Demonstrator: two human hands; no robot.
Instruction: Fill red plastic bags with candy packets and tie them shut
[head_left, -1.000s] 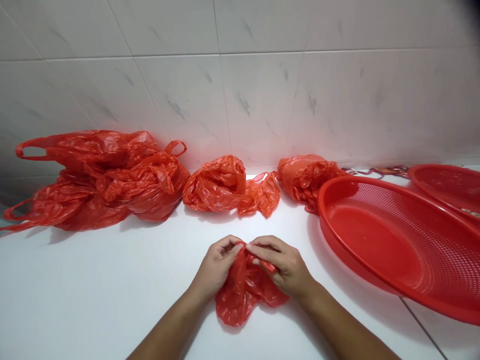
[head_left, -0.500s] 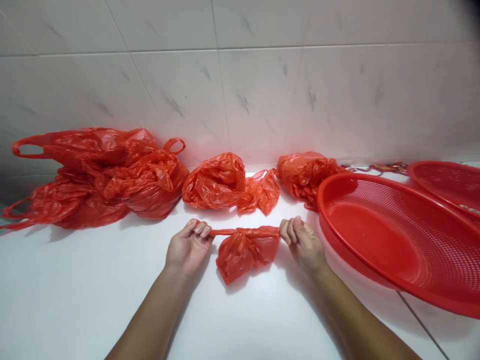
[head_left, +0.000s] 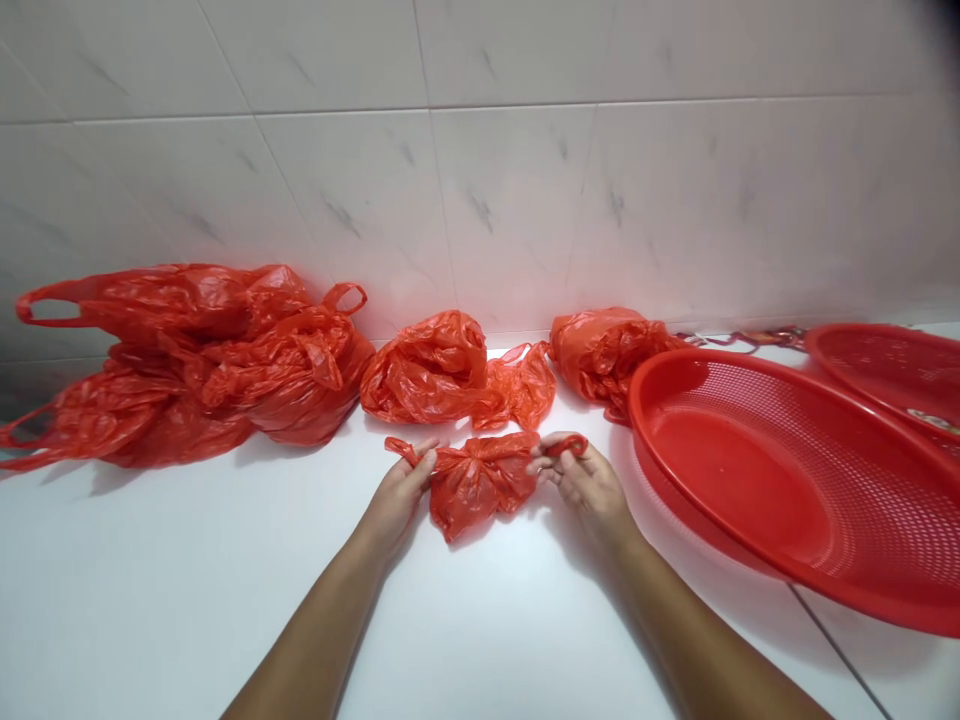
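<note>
A small red plastic bag [head_left: 480, 485], knotted and gathered at its top, is between my two hands over the white surface. My left hand [head_left: 397, 495] pinches the bag's left handle near the knot, and the handle's loose end sticks out past the fingers. On the other side, my right hand [head_left: 589, 485] has the right handle looped at its fingers and thumb, which are loosely bent around it. What the bag contains cannot be made out through the plastic.
Along the tiled wall [head_left: 510, 200] lie a large heap of red bags [head_left: 225, 360], a crumpled red bag [head_left: 427, 370] and another bundled bag [head_left: 611, 355]. A red plastic basket [head_left: 750, 480] stands at the right, with a second red basket [head_left: 885, 365] behind it.
Both hands have come closer together, and the handles pulled taut before are now slack. My right hand's grip has loosened, and the bag has shifted slightly up and left.
</note>
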